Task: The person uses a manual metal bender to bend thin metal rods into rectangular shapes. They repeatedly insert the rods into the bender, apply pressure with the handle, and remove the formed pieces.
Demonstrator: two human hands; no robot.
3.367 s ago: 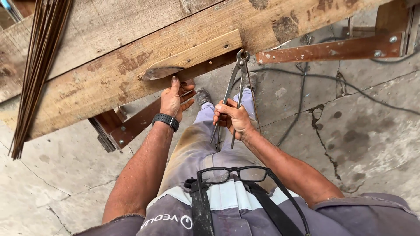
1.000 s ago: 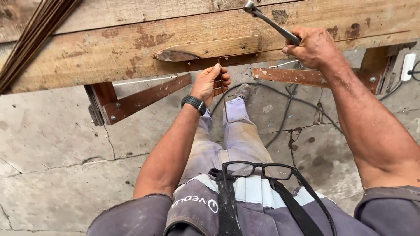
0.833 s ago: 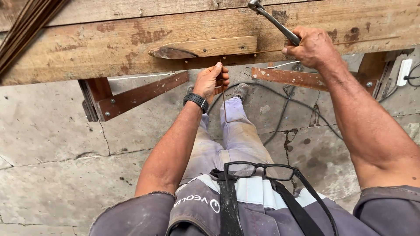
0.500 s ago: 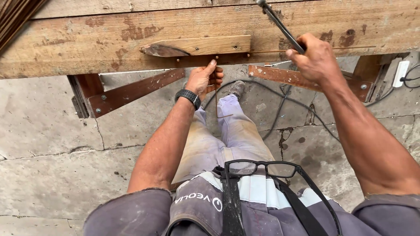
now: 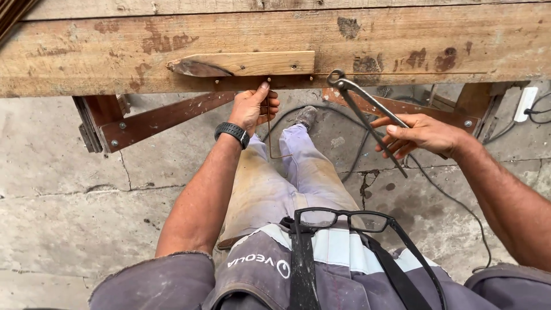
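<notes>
A: Left hand (image 5: 253, 108)?
B: Curled, thumb up against the underside edge of the wooden desk (image 5: 115, 51). Fingers closed round a thin bent wire (image 5: 270, 135) — rust-brown, runs down from the fist and turns at a right angle w/ a short foot towards the knee. Black watch (image 5: 232, 132) on the wrist.
A: Right hand (image 5: 422, 135)?
B: Off the desk, out over the floor. Loosely closed, fingers half bent round the long handles of steel pincers (image 5: 367, 123). Head of the pincers points up-left, nearly at the desk's front edge; can't tell if it touches. Handles lie close together, dark grey metal, smooth.
A: Desk itself?
B: Rough planks, pale wood, stained w/ dark blotches, worn grain. A small wooden block (image 5: 247, 63) is fixed flat on the front plank, one end tapered and dark; nail heads just below it. Red-brown angled braces (image 5: 160, 120) w/ bolts underneath.
A: Other stuff?
B: Cracked concrete floor (image 5: 63, 201), black cable (image 5: 447, 195) snaking across it. Glasses (image 5: 341, 218) hang from the grey workwear at the chest. Pale dusty trousers, grey shoe.
</notes>
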